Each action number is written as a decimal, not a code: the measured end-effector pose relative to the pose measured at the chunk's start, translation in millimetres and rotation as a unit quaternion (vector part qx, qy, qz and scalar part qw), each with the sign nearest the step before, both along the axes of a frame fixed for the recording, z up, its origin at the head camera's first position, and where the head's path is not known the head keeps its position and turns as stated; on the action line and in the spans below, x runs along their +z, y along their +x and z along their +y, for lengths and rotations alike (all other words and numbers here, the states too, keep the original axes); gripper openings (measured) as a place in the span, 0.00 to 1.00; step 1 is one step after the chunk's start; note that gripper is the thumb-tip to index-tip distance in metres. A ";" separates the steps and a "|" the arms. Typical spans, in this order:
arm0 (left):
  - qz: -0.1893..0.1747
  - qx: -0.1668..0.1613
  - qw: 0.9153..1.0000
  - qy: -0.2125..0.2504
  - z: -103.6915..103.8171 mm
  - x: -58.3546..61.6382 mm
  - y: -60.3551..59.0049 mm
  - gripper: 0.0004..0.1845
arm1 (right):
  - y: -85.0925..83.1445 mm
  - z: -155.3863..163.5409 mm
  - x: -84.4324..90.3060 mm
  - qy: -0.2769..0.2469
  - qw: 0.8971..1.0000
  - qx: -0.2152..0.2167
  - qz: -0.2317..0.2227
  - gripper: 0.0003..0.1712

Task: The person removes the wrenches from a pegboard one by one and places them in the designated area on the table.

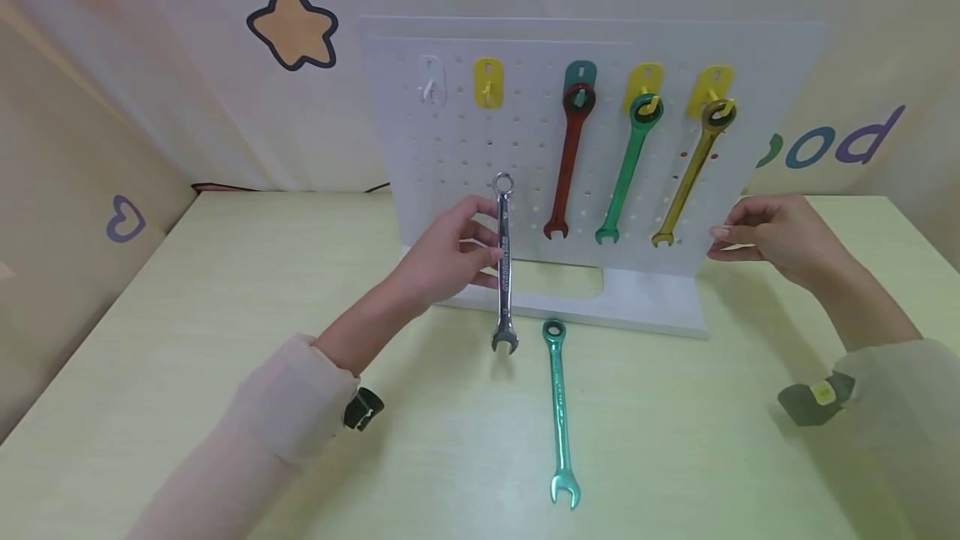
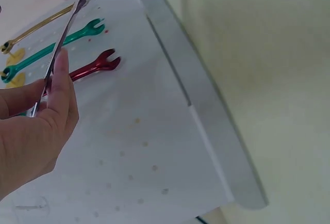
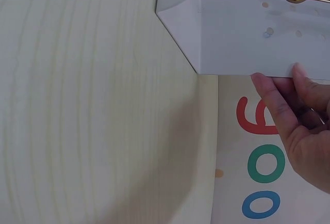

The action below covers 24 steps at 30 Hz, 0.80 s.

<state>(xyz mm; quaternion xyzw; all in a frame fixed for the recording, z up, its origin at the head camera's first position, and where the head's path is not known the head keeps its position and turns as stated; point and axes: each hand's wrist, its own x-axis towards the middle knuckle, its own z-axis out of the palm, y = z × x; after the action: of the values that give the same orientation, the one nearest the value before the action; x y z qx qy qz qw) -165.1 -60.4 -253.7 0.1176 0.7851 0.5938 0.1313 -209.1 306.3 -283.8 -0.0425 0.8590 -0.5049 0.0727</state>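
Observation:
My left hand (image 1: 453, 252) pinches a silver combination wrench (image 1: 504, 265) between thumb and fingers. It is upright, ring end up and open jaw down, in front of the white pegboard (image 1: 465, 165). In the left wrist view the wrench (image 2: 67, 25) appears nearly edge-on. My right hand (image 1: 776, 236) grips the pegboard's right edge, its thumb (image 3: 299, 72) over the front face. On hooks hang a red wrench (image 1: 570, 161), a green wrench (image 1: 628, 169) and a gold wrench (image 1: 693, 173). A teal wrench (image 1: 559, 407) lies on the table before the board.
A white hook (image 1: 429, 90) and a yellow hook (image 1: 488, 86) at the board's upper left hold nothing. The board's flat base (image 1: 652, 302) rests on the pale table (image 1: 300, 440). Behind hangs a printed curtain (image 1: 187, 65). Dark straps sit by both wrists.

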 end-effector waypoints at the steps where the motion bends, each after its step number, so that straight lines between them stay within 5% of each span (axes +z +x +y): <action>1: -0.008 -0.001 1.000 0.001 0.0 -4.0 0.5 0.18 | -0.1 -0.1 0.0 0.000 1.000 0.000 0.000 0.07; 9: -0.054 0.003 0.999 0.011 0.4 -27.1 4.5 0.18 | -0.1 0.0 0.5 -0.009 1.000 -0.005 -0.008 0.05; 24: -0.115 0.014 0.993 0.017 -1.7 -43.7 8.2 0.19 | 1.6 -0.2 1.0 -0.016 1.000 -0.006 -0.008 0.03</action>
<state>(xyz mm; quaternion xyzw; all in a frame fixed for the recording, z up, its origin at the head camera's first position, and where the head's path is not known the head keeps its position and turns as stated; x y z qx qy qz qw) -156.8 -62.0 -297.4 0.0399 0.7563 0.6182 0.2101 -207.5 306.2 -282.9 -0.0350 0.8505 -0.5193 0.0758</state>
